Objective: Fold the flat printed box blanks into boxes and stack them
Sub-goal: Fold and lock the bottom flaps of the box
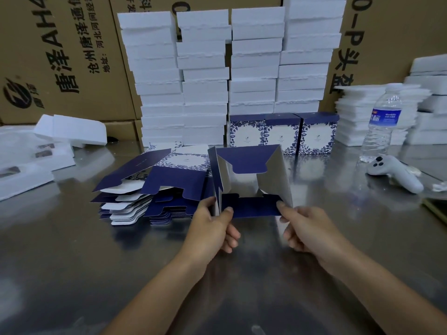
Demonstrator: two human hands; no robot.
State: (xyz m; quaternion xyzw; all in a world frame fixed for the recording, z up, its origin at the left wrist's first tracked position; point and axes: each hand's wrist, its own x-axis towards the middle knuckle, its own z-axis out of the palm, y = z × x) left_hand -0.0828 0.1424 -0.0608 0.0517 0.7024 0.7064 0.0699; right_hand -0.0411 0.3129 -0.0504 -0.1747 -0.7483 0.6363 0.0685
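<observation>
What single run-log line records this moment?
phase: folding | left hand: grips box blank | right hand: pinches blank | finished boxes: three standing

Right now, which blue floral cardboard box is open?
The blue cardboard box gripped by the left hand and right hand: flaps spread, silver inside showing. The three standing boxes behind are closed.
</observation>
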